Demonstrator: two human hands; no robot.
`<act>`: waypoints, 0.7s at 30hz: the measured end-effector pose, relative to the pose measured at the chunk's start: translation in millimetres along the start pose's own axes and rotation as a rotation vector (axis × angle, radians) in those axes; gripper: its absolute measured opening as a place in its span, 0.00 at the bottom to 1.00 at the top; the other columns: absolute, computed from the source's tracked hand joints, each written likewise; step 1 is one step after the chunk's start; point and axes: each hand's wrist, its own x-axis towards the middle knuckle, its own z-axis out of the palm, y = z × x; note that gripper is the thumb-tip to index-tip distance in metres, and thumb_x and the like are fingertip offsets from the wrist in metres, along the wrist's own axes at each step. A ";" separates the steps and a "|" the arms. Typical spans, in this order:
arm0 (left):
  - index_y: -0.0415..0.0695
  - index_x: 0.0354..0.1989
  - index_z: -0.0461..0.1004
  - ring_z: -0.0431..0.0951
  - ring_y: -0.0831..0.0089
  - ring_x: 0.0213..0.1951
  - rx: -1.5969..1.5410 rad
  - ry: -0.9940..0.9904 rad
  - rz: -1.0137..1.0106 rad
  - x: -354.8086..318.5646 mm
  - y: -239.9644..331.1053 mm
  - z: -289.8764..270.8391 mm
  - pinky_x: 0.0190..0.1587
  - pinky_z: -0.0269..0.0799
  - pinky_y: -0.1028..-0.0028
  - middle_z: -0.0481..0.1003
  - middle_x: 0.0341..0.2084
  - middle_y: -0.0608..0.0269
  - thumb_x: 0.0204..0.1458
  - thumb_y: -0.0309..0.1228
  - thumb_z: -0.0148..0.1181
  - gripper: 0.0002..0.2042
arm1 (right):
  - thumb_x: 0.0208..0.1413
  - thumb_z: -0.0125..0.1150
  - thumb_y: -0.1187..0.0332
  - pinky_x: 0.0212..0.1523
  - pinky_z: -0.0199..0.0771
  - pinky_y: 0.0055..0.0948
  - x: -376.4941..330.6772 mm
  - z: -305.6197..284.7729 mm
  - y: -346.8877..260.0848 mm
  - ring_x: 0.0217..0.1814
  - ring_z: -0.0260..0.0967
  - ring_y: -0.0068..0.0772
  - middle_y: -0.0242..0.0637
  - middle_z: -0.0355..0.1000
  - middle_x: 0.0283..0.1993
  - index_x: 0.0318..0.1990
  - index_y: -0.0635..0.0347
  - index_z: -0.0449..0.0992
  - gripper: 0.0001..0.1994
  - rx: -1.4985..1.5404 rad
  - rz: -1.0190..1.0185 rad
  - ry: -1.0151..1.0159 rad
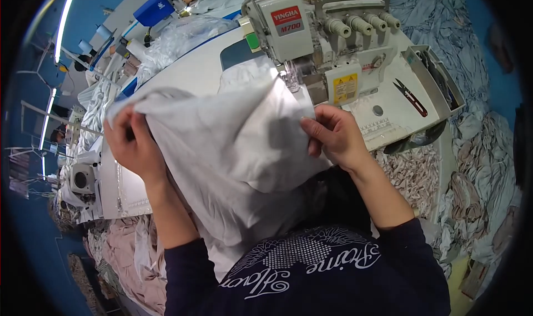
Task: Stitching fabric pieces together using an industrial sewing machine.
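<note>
Pale grey fabric stretched between two hands at a sewing machine

In my head view, a large, loose piece of pale grey fabric (222,144) fills the middle, hanging in soft folds between the person's two bare hands. The left hand (136,149) pinches its upper left edge between thumb and curled fingers; the fabric spreads from there to the right and hangs down beside the wrist. The right hand (338,133) grips the opposite edge, thumb on top and fingers bent, so the fabric lies just to that hand's left.

Between the hands, the fabric's upper part reaches the needle area of a white industrial sewing machine (291,33); I cannot tell whether it sits under the foot. Its lower folds drape toward the wearer's dark navy printed shirt (388,285).

The machine stands on a white work table (189,66). Beyond the right hand, I see small red-handled metal thread snips (413,102) lying beside an open grey box (428,83) of dark items. A big heap of crumpled blue-grey cloth (444,27) rises at far right, and crinkled clear plastic (180,41) lies at upper left.
</note>
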 end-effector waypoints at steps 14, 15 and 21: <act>0.40 0.32 0.76 0.67 0.83 0.27 -0.230 0.024 -0.008 48.7 13.9 13.3 0.32 0.62 0.83 0.70 0.28 0.69 0.51 0.30 0.61 0.06 | 0.54 0.60 0.69 0.17 0.63 0.18 -1.9 0.7 -2.9 0.15 0.64 0.18 0.28 0.66 0.18 0.26 0.61 0.68 0.09 0.016 -0.015 0.016; 0.40 0.32 0.76 0.67 0.83 0.27 -0.230 0.024 -0.008 52.2 12.2 14.4 0.32 0.62 0.83 0.70 0.28 0.69 0.51 0.30 0.61 0.06 | 0.54 0.60 0.69 0.17 0.63 0.17 -1.7 0.9 -3.2 0.15 0.64 0.18 0.28 0.66 0.18 0.26 0.61 0.68 0.09 0.018 -0.012 0.014; 0.41 0.33 0.77 0.69 0.82 0.28 -0.084 0.149 0.051 93.4 12.6 19.9 0.32 0.65 0.82 0.73 0.30 0.70 0.50 0.35 0.61 0.09 | 0.55 0.59 0.67 0.17 0.64 0.18 -2.3 -0.8 -5.4 0.16 0.65 0.17 0.28 0.66 0.17 0.25 0.61 0.68 0.11 -0.022 -0.021 0.003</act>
